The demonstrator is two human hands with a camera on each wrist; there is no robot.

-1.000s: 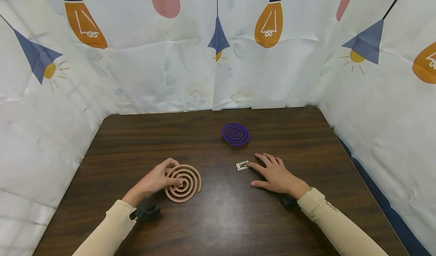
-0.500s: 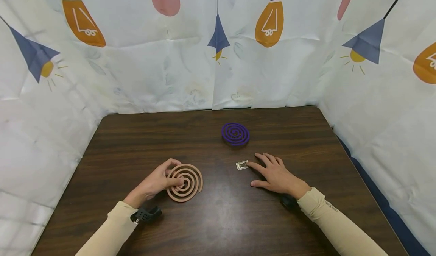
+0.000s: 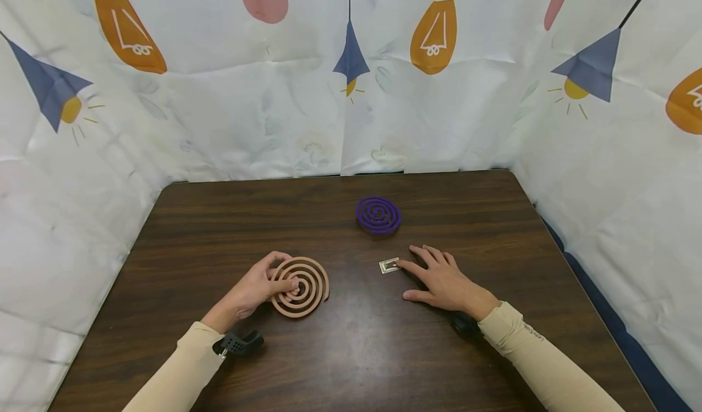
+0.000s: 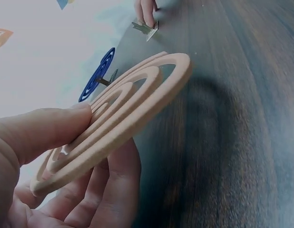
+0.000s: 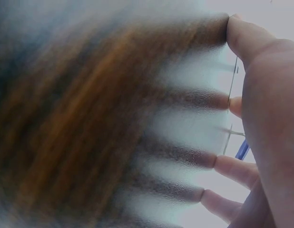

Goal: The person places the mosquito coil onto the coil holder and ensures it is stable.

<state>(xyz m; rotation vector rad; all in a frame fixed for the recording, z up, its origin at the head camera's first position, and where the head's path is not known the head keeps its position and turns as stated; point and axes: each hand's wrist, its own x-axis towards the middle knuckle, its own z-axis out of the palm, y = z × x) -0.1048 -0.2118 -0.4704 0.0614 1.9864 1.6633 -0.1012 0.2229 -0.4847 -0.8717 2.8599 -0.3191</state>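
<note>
My left hand (image 3: 249,287) pinches a tan mosquito coil (image 4: 132,122), its thumb on the upper face and its fingers beneath. The coil is tilted and held above the table, with a shadow below it in the left wrist view. Over on the right, my right hand (image 3: 446,284) rests with fingers spread on the tabletop. Its index fingertip is on a small flat metal coil stand (image 3: 389,266), whose upright piece shows in the left wrist view. The right wrist view shows several of those fingertips meeting the surface.
A blue-purple mosquito coil (image 3: 378,216) sits raised on a metal support toward the far side of the brown wooden table (image 3: 247,211). White printed fabric (image 3: 230,119) hangs behind the table and along both sides. Black straps circle both wrists.
My left hand has shifted slightly to the right, carrying the tan coil with it and tilting the coil a little. The right hand and the stand keep their places.
</note>
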